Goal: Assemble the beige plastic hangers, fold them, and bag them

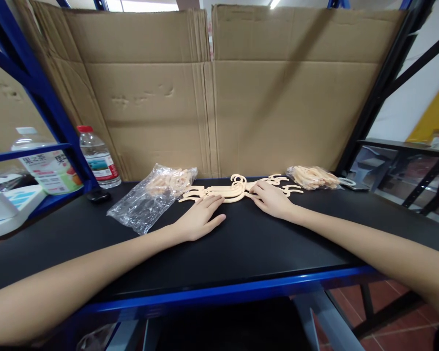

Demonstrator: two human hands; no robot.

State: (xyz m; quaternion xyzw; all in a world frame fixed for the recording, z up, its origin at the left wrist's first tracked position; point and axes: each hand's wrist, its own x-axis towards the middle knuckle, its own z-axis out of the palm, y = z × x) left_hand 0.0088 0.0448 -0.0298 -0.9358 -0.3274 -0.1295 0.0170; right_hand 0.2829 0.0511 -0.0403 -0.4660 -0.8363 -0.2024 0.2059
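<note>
Cream plastic folding clothes hangers (pixel 227 193) lie in a small overlapping group at the middle of the black table, their curled hooks pointing away from me. My left hand (pixel 201 217) rests palm down at the near left side of the group. Its fingers are stretched out over a hanger's left arm and the thumb stands apart. On the other side, my right hand (pixel 272 199) has bent fingers closed at a hanger's right arm, close to the hook. Its palm side is hidden. Notched hanger ends stick out past both hands.
Left of the hangers lies a clear plastic bag (pixel 142 202) with more cream hangers inside. Another bagged bundle (pixel 312 177) is at the back right. A red-capped water bottle (pixel 100 158) and a black object (pixel 98 196) stand at left. Cardboard (pixel 278 107) walls the back.
</note>
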